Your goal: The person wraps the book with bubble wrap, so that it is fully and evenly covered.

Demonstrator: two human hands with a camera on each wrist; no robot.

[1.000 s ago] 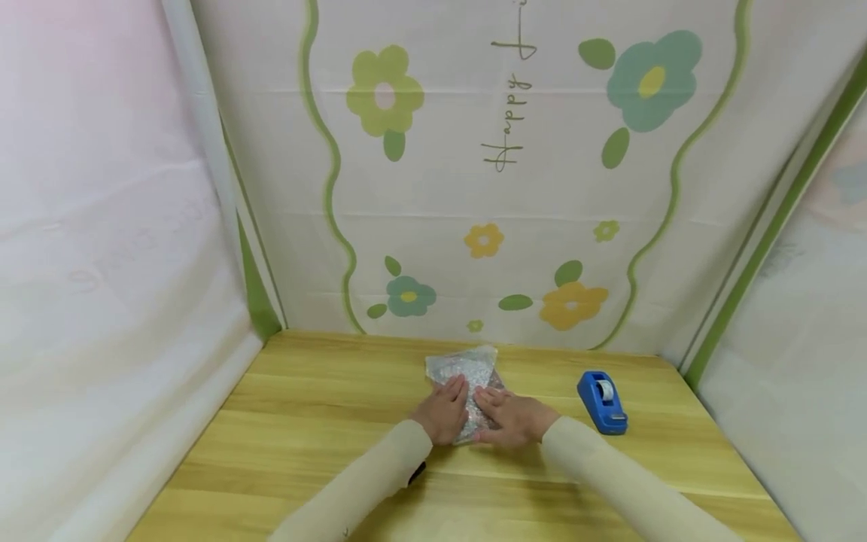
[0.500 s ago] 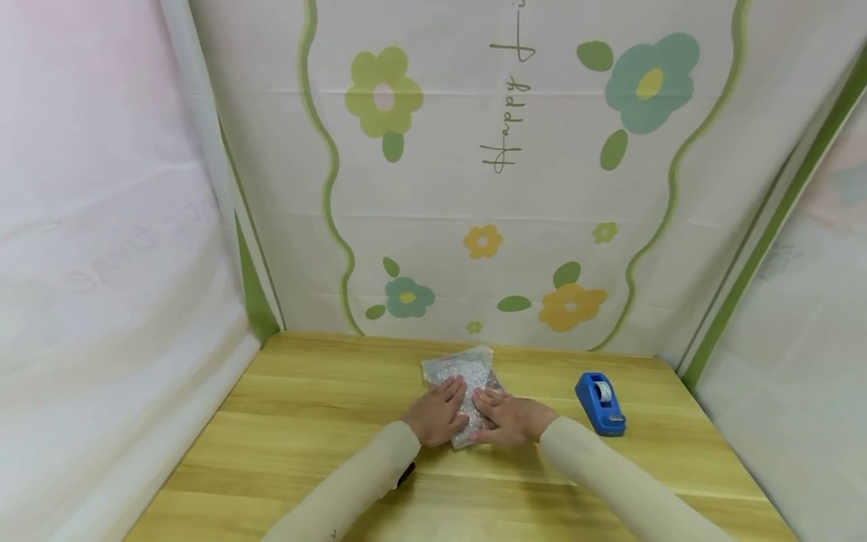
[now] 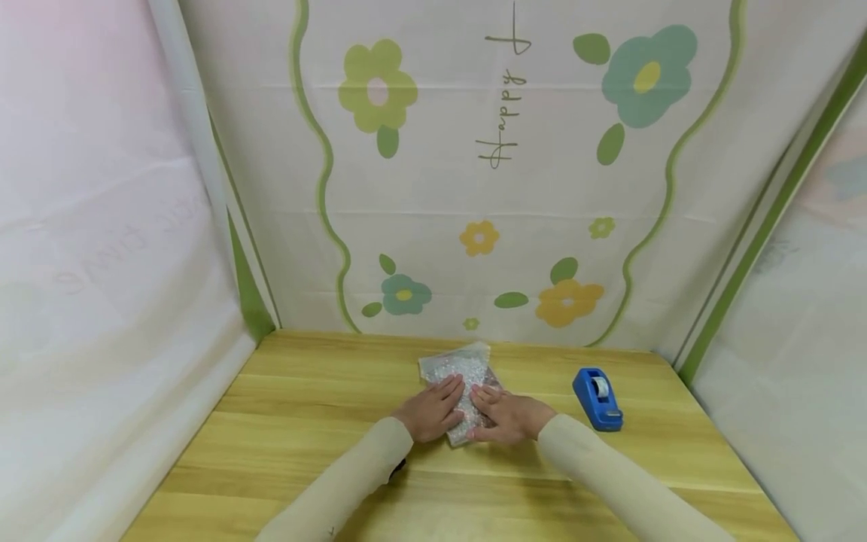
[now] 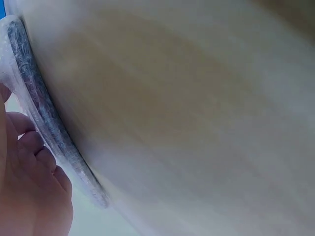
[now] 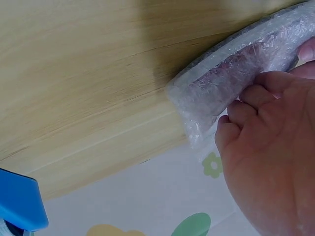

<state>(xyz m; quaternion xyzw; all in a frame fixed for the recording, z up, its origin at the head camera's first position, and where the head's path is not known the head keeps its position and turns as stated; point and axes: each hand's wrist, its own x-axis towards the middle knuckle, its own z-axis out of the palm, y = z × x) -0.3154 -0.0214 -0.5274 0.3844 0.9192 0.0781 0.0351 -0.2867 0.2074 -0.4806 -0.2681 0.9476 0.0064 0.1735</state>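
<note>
A flat packet wrapped in clear bubble wrap (image 3: 470,363) lies on the wooden table in the head view, something dark reddish showing through its right side. My left hand (image 3: 428,410) presses on it from the left, fingers extended, the thumb nearer to me. From the other side my right hand (image 3: 511,416) lies over the right part, fingertips close to the left hand's. In the left wrist view the bubble wrap (image 4: 42,103) appears edge-on beside the fingers. The right wrist view shows the bubble wrap (image 5: 216,81) puffed at one corner, under my right fingers. What is inside is mostly hidden.
To the right of the packet stands a blue tape dispenser (image 3: 597,400) with a roll of clear tape. A white flowered cloth (image 3: 474,286) hangs behind the table's (image 3: 325,421) far edge, and pale cloth walls close off both sides.
My left hand has shifted slightly left on the packet, uncovering more of its near part. The right hand stays almost in place, and the head view has moved a little.
</note>
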